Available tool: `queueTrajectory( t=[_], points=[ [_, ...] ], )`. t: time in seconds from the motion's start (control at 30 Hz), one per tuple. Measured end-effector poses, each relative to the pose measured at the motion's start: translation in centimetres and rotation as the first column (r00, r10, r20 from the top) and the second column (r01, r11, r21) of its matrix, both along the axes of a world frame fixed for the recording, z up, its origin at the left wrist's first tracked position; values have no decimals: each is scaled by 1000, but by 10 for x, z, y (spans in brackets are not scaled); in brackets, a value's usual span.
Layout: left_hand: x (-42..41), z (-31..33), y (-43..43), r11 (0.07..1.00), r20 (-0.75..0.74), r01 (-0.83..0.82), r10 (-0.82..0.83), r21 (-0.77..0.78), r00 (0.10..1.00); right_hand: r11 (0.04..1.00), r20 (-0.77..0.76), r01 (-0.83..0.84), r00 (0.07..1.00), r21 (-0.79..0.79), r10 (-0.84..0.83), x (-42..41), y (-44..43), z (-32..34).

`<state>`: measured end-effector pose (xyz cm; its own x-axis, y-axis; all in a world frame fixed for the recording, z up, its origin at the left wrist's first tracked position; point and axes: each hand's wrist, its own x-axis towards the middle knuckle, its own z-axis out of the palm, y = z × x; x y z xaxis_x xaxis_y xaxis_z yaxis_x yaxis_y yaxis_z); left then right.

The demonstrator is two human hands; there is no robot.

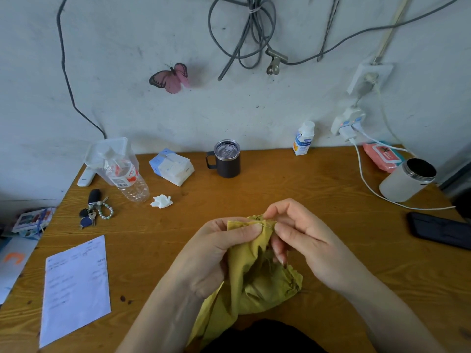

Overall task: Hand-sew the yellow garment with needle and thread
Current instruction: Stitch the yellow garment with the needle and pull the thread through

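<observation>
The yellow garment (257, 278) is bunched between both hands above the wooden table (254, 184), its lower part trailing toward my lap. My left hand (216, 253) pinches the folded top edge, thumb pressed flat on the fabric. My right hand (298, 233) meets that same edge from the right, fingertips pinched together at the seam. A thin pale needle (267, 224) shows faintly at the fabric edge between the two thumbs. The thread is too fine to make out.
A dark mug (225, 161), tissue pack (172, 166), crumpled tissue (161, 201), plastic bottle (127, 179) and keys (93, 211) lie to the back left. A paper sheet (75, 289) is front left. A white jar (407, 179), black phone (441, 229) and charger cable (369, 184) are on the right.
</observation>
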<state>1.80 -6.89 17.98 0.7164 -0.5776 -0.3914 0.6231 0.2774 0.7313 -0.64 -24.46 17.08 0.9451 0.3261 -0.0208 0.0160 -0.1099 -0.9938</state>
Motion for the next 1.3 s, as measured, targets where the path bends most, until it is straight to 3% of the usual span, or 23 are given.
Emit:
queueTrajectory(
  t=[0.23, 0.37, 0.5, 0.67, 0.77, 0.93, 1.13, 1.3],
  points=[
    [0, -3, -3, 994, 14, -51, 50, 101, 999, 990, 128, 40, 991, -139, -22, 4, 5, -1],
    [2, -2, 1, 977, -17, -101, 105, 186, 994, 969, 195, 181, 970, -166, -148, 5, 5, -3],
    [3, -2, 2, 959, 37, -133, 128, 251, 991, 887, 498, 364, 847, -285, -187, 6, 11, -1],
    [1, -2, 1, 949, 98, -150, 127, 277, 987, 818, 644, 436, 757, -375, -108, 7, 19, -1],
    [1, -2, 0, 933, 131, -139, 100, 331, 986, 794, 708, 489, 697, -360, -109, 8, 21, -2],
    [1, -3, -2, 917, 174, -169, 112, 361, 978, 828, 763, 532, 606, -177, -227, 7, 26, -6],
    [1, -2, -1, 913, 175, -177, 118, 368, 977, 794, 749, 550, 633, -259, -195, 13, 25, -14],
    [1, 1, -6, 892, 208, -185, 106, 412, 973, 732, 841, 642, 508, -227, -185, 12, 34, -25]
  ],
)
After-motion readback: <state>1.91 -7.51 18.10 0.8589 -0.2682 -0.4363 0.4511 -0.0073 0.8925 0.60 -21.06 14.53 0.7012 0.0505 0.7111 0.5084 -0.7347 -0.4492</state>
